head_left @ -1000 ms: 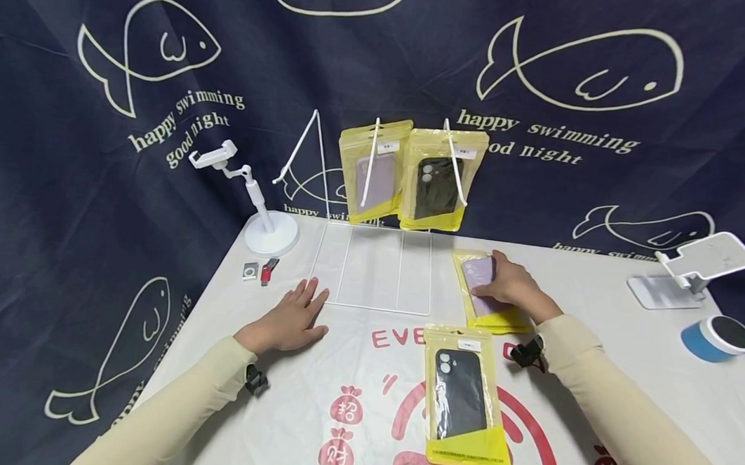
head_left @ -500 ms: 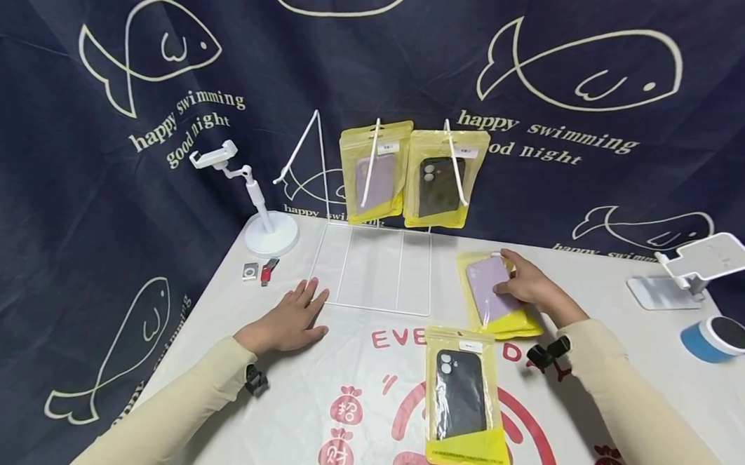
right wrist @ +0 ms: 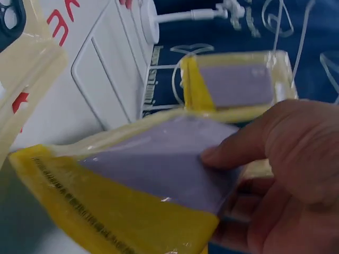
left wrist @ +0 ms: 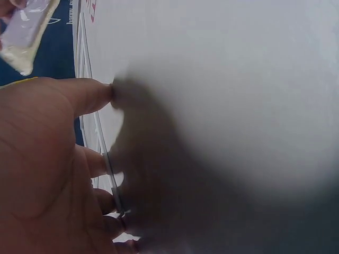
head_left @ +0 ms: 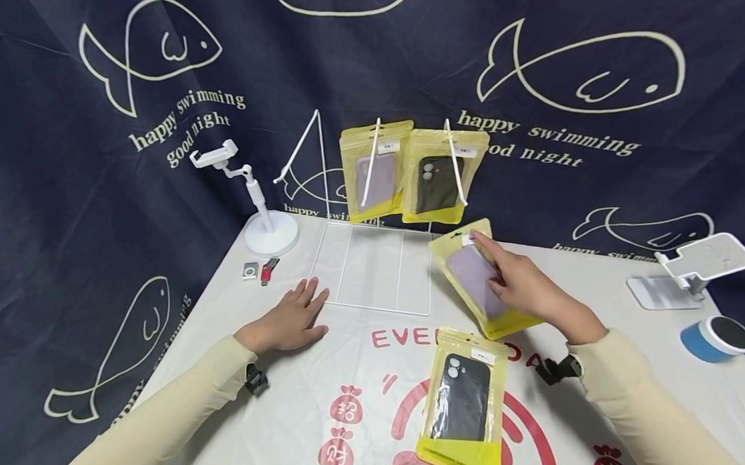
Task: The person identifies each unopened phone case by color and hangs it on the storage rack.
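My right hand (head_left: 528,286) pinches a yellow bag with a purple phone case (head_left: 471,276), thumb on its front. That bag is tilted, its top toward the rack; in the right wrist view the purple phone case (right wrist: 159,153) fills the middle. My left hand (head_left: 288,319) rests palm down with fingers spread, near the base of the white wire rack (head_left: 368,308). A bagged black phone case (head_left: 465,399) lies in front of my right hand. From the rack's hooks hang bags with a purple phone case (head_left: 384,180) and a black phone case (head_left: 431,190).
At the left stands a white phone holder (head_left: 271,235), with a small silver player (head_left: 250,272) and a red USB stick (head_left: 266,275) before it. A white folding stand (head_left: 709,261) and a blue-and-white round object (head_left: 714,339) are at the right.
My right hand has lifted the bagged purple phone case from the table and tilted it leftward toward the rack. The bagged black phone case on the table has turned slightly. My left hand stays put.
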`<action>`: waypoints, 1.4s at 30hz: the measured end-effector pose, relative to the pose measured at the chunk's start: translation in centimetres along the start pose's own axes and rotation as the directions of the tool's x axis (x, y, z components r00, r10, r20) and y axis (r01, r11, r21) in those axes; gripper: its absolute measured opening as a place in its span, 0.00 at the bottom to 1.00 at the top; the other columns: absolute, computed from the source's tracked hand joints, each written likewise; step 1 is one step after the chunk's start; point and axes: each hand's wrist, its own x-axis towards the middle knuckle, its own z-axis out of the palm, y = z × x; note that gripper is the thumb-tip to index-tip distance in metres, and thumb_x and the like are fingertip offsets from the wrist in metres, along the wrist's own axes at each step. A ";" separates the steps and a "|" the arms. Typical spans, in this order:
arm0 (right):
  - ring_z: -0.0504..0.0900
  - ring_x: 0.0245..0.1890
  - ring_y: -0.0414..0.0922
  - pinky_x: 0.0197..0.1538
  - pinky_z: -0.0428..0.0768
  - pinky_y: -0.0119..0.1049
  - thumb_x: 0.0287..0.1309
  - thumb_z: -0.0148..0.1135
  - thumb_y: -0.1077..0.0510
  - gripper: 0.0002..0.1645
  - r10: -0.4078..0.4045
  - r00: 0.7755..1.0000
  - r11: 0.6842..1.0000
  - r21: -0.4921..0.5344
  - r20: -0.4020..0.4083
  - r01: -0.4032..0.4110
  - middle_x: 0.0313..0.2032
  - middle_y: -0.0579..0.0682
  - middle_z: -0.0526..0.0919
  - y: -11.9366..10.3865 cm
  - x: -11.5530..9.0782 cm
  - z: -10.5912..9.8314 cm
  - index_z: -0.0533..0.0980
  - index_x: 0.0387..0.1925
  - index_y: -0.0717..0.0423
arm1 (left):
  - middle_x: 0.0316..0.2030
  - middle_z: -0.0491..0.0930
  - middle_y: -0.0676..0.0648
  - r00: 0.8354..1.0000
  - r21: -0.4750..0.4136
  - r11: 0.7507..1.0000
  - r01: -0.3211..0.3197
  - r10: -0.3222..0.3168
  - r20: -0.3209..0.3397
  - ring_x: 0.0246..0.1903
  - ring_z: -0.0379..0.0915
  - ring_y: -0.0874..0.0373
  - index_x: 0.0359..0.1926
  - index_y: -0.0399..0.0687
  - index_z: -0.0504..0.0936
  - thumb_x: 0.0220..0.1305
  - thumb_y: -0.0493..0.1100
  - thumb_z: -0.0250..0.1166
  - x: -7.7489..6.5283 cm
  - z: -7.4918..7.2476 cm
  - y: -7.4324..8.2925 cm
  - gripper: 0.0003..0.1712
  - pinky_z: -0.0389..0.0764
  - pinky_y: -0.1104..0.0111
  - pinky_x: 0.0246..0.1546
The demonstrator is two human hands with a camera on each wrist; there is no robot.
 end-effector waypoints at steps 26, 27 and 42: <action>0.81 0.46 0.47 0.44 0.83 0.42 0.54 0.68 0.72 0.49 -0.536 0.784 0.836 -0.067 -0.315 0.545 0.52 0.59 0.81 -11.5 2.6 -0.7 0.57 0.75 0.61 | 0.78 0.41 0.28 1.000 0.012 1.000 0.008 -0.008 0.005 0.78 0.38 0.30 0.78 0.38 0.52 0.72 0.57 0.55 0.1 0.1 0.0 0.44 0.52 0.39 0.75; 0.81 0.47 0.47 0.45 0.83 0.42 0.54 0.67 0.73 0.49 -0.528 0.789 0.840 -0.055 -0.314 0.540 0.52 0.59 0.81 -11.7 2.8 -0.7 0.56 0.75 0.61 | 0.78 0.41 0.28 1.000 0.012 1.000 0.006 -0.006 0.005 0.78 0.37 0.30 0.78 0.38 0.52 0.73 0.57 0.54 0.1 0.2 0.0 0.44 0.51 0.39 0.75; 0.81 0.52 0.50 0.50 0.84 0.45 0.58 0.65 0.72 0.50 -0.399 0.869 0.898 0.070 -0.293 0.435 0.59 0.60 0.78 -11.7 4.4 0.3 0.52 0.77 0.58 | 0.78 0.41 0.28 1.000 0.014 1.000 0.017 -0.017 0.002 0.78 0.37 0.30 0.78 0.38 0.52 0.73 0.57 0.55 0.1 0.3 0.1 0.44 0.52 0.38 0.74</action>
